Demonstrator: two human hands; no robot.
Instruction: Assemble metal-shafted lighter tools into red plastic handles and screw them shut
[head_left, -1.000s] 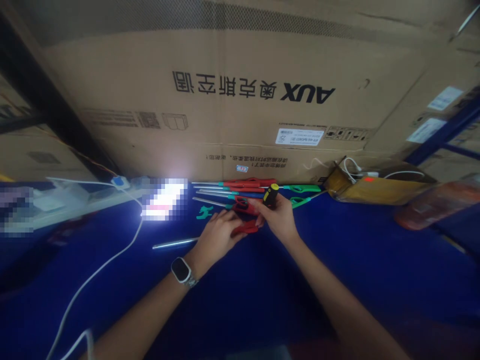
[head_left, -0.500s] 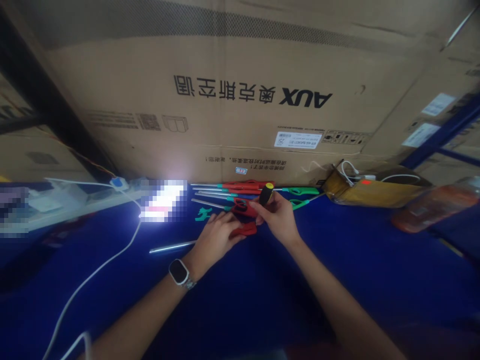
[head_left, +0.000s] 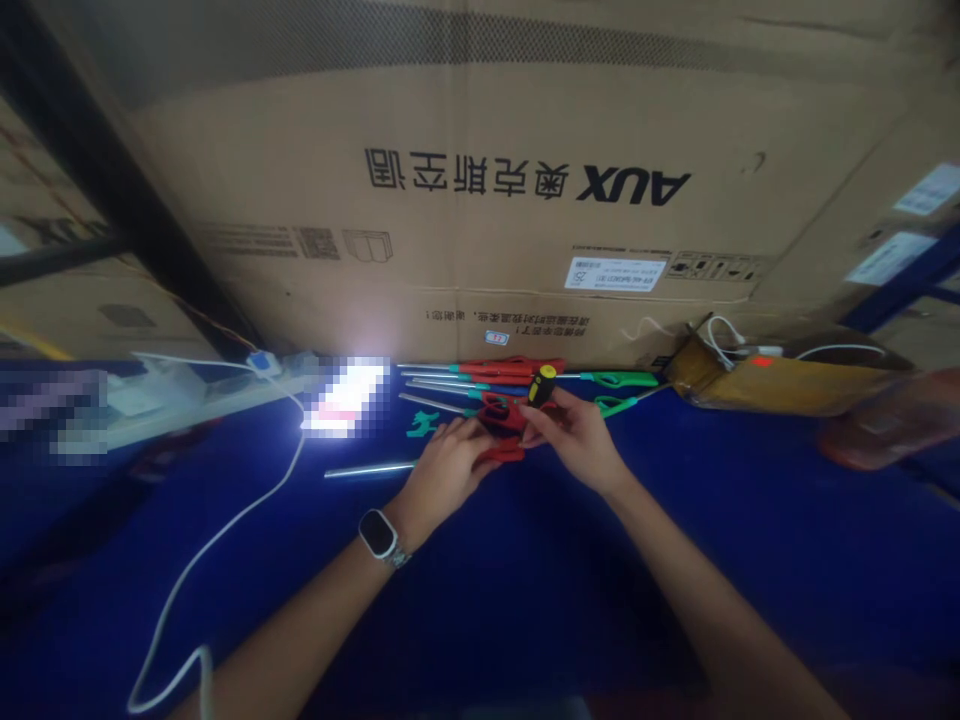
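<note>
My left hand (head_left: 454, 462) is closed around a red long-necked lighter (head_left: 511, 453) lying low over the blue table. A shiny metal tube (head_left: 367, 470) sticks out on the left side of this hand, roughly in line with the red body. My right hand (head_left: 583, 437) grips a screwdriver by its black and yellow handle (head_left: 541, 386), upright, with its lower end at the red lighter; the tip is hidden by fingers. Just behind the hands lie several lighters with red bodies (head_left: 517, 370) and green ones (head_left: 619, 379). Small green plastic pieces (head_left: 423, 424) rest left of them.
A large cardboard box (head_left: 480, 240) stands behind the blue table (head_left: 480, 620). At left a bright, pixelated panel (head_left: 349, 395) sits beside a white cable (head_left: 225, 530). On the right are a yellow-brown pouch (head_left: 780, 388) with cables and a reddish bottle (head_left: 870, 425).
The whole view has shifted slightly, so things appear farther right. My left hand and the metal tube have risen a little; the screwdriver stays upright in my right hand, over the red lighter.
</note>
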